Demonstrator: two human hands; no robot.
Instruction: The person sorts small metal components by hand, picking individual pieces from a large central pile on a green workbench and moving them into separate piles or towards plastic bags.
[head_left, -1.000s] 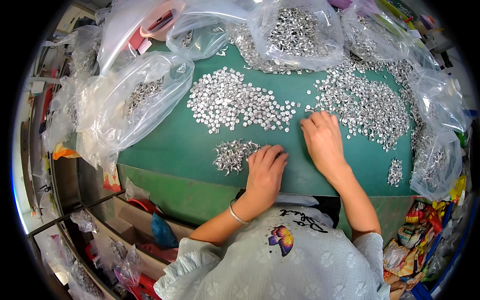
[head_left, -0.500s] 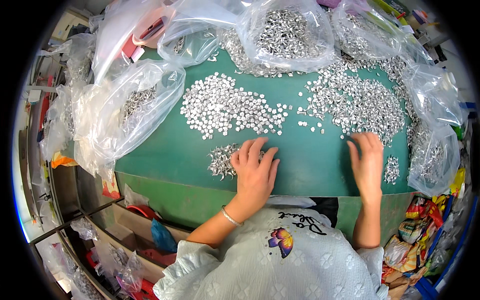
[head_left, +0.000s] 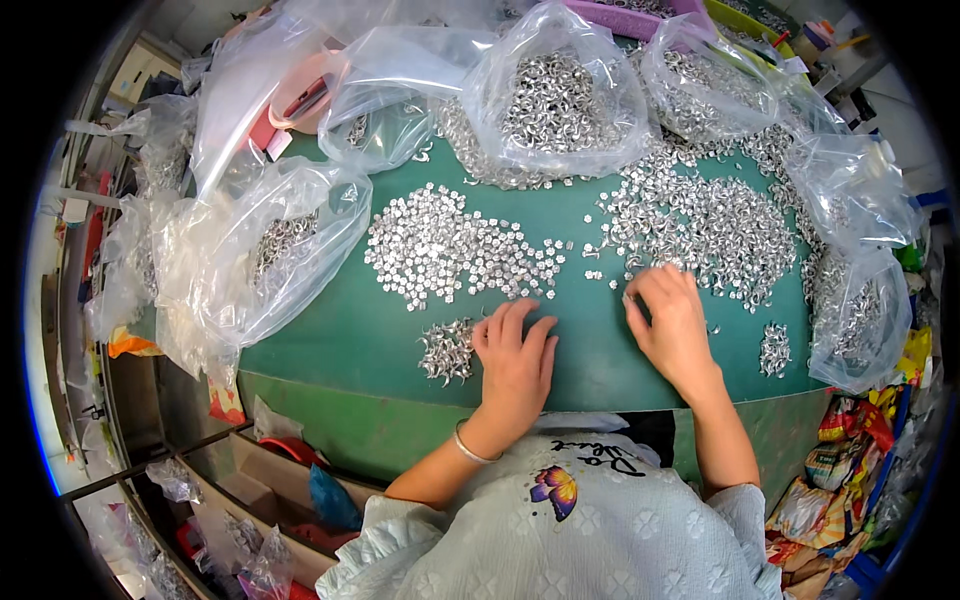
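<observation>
My left hand (head_left: 514, 355) rests on the green tabletop with its fingers loosely bent and apart. Its fingertips are beside a small heap of curved silver metal pieces (head_left: 446, 352). Just beyond lies a wider spread of small flower-shaped silver pieces (head_left: 450, 245). My right hand (head_left: 668, 325) is at the near left edge of a large spread of curved silver pieces (head_left: 720, 230). Its fingers are curled together, the thumb close to the index finger; whatever is between them is too small to make out. A second small heap of silver pieces (head_left: 775, 350) sits right of that hand.
Clear plastic bags of metal pieces stand along the far side, one open bag (head_left: 560, 105) in the middle. Another bag (head_left: 290, 245) lies at the left, and one (head_left: 862, 315) at the right. A pink container (head_left: 308, 92) and a purple tray (head_left: 630, 20) are farther back.
My right hand has moved left along the near side of the large spread, and its fingers have curled in. My left hand stays by the small heap. The whole view has shifted slightly.
</observation>
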